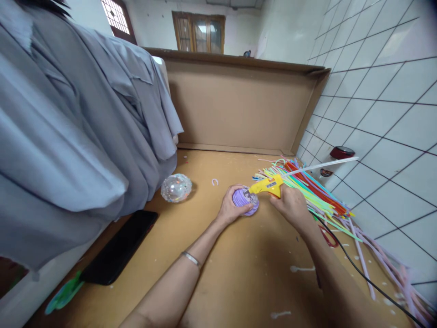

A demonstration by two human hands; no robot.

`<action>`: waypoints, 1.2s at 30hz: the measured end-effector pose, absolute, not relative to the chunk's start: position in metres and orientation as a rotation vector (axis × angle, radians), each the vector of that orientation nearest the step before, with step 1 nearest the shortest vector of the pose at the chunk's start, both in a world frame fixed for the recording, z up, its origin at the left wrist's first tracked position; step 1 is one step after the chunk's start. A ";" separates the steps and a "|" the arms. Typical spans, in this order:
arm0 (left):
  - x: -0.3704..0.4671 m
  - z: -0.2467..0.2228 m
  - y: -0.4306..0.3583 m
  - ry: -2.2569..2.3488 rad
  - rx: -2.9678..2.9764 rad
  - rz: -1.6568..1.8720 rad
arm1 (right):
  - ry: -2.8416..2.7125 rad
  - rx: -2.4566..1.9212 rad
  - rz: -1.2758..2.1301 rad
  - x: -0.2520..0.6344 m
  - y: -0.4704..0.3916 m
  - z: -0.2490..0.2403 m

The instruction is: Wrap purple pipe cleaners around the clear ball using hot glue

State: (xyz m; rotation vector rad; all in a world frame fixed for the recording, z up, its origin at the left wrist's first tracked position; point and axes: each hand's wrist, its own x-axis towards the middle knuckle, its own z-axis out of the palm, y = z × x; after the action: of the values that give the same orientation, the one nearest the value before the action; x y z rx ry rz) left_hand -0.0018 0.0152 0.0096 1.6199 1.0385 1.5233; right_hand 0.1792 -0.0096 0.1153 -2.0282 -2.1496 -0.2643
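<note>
My left hand [231, 206] is wrapped round a ball covered in purple pipe cleaner [241, 197], holding it at the table. Rows of purple wind round its left side, while a greyish, clear-looking patch shows at its upper right. In my right hand [291, 205] is a yellow glue gun [268, 184], gripped by its handle. A long whitish glue stick [321, 166] juts from its back end. The nozzle points left at the bare-looking patch; whether it touches the surface I cannot tell. A short pale curl [215, 182] lies behind my left hand.
A clear round bowl-like piece [176, 187] sits at left, near a black phone [119, 248] and grey cloth [136, 118]. Many coloured pipe cleaners [307, 187] lie along the tiled wall [385, 118]. A black cord [362, 272] runs at right. A cardboard panel [239, 107] stands behind.
</note>
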 end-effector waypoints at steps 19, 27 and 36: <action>-0.001 0.011 0.014 1.026 1.618 1.521 | -2.135 -1.973 -0.297 0.181 -0.009 0.114; -0.001 0.010 0.015 1.034 1.625 1.521 | -2.097 -2.013 -0.208 0.181 -0.007 0.115; -0.002 0.007 0.017 1.046 1.624 1.521 | -1.900 -2.050 0.112 0.198 0.010 0.110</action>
State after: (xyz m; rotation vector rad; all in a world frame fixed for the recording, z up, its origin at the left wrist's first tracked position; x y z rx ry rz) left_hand -0.0022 0.0168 0.0074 1.6242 1.0459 1.5211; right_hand 0.1982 0.0104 0.1102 -2.0501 -1.9002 0.1116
